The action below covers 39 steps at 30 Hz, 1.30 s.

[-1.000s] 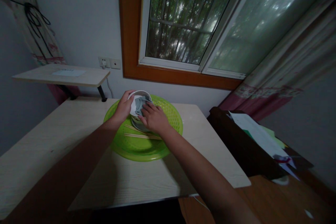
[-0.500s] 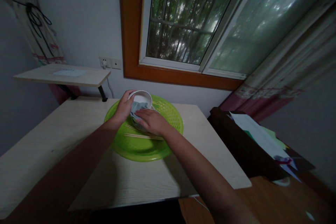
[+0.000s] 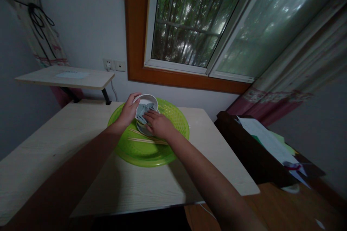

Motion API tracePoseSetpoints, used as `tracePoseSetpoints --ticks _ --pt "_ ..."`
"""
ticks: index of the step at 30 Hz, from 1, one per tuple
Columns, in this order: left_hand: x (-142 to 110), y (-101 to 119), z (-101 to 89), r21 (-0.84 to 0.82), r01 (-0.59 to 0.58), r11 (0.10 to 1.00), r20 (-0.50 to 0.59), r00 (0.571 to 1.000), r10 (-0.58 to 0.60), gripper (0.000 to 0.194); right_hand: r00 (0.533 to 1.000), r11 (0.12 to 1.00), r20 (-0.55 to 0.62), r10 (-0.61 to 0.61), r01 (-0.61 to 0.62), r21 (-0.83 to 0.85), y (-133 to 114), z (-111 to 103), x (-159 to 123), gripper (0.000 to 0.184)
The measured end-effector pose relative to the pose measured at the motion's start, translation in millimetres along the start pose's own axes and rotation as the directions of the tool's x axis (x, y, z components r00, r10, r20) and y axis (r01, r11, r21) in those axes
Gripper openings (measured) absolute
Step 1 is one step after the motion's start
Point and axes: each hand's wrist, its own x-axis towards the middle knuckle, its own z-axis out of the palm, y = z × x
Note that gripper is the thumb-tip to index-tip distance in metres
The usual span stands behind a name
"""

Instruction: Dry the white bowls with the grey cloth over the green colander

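My left hand (image 3: 129, 110) grips the left rim of a white bowl (image 3: 150, 98), which is tilted toward me. Inside the bowl lies a crumpled grey-blue cloth (image 3: 143, 111). The fingers of my right hand (image 3: 159, 124) press the cloth against the bowl's lower inner side. Underneath, another bowl (image 3: 143, 130) shows in part, mostly covered by my right hand. Several wooden chopsticks (image 3: 141, 139) lie in front of it on a round green plastic tray (image 3: 146, 155), their right ends hidden by my right wrist.
The tray stands on a pale wooden table (image 3: 211, 151). A small raised shelf (image 3: 67, 77) with a paper on it stands at the back left. Behind the table are a wall socket (image 3: 108, 64) and a window. To the right, papers (image 3: 260, 137) lie on a dark piece of furniture.
My right hand has shifted slightly to the right and down, with its fingers still on the cloth. More of the cloth and lower bowl shows. The left hand's grip stays the same.
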Motion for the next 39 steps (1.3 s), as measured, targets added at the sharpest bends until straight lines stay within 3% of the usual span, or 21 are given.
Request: tracePoseSetpoints --ticks 4,8,13,16,20,27,32,39 --pt "-0.2 -0.5 -0.7 0.062 -0.041 0.997 0.019 0.999 0.04 0.028 0.996 0.983 0.031 -0.085 0.079 0.169 0.4 2.4 -1.4 0.06" --pt "0.7 -1.9 -1.2 0.107 -0.042 0.993 0.011 0.999 0.041 0.031 0.994 0.967 0.018 -0.108 0.101 0.234 -1.6 -0.2 -0.6 0.062" --pt "1.7 -3.7 -1.0 0.096 -0.043 0.994 -0.003 0.999 0.044 0.031 1.0 0.994 0.023 0.014 -0.017 0.11 -1.0 -1.9 1.8 0.048" --pt "2.0 -3.6 -0.4 0.059 -0.018 0.998 -0.003 1.0 0.018 0.031 0.994 0.994 -0.029 0.107 -0.107 0.011 0.7 -2.3 2.2 0.043" --pt "1.4 -2.3 -0.2 0.036 -0.013 0.999 0.008 1.0 0.013 0.032 0.984 0.989 -0.101 0.144 -0.147 -0.029 3.0 -1.4 2.6 0.043" --pt "3.0 -8.0 -2.9 0.06 -0.035 0.998 -0.002 0.999 0.036 0.032 1.0 0.986 -0.004 0.003 -0.002 0.165 7.9 10.2 1.9 0.055" --pt "4.2 -11.1 -4.5 0.104 -0.063 0.993 -0.008 0.998 0.064 0.032 0.998 0.945 -0.002 -0.064 0.061 0.322 4.0 9.6 1.2 0.06" --pt "3.5 -6.8 -3.7 0.113 -0.059 0.992 -0.004 0.998 0.06 0.031 0.999 0.967 0.01 -0.051 0.047 0.251 2.8 6.5 2.5 0.052"
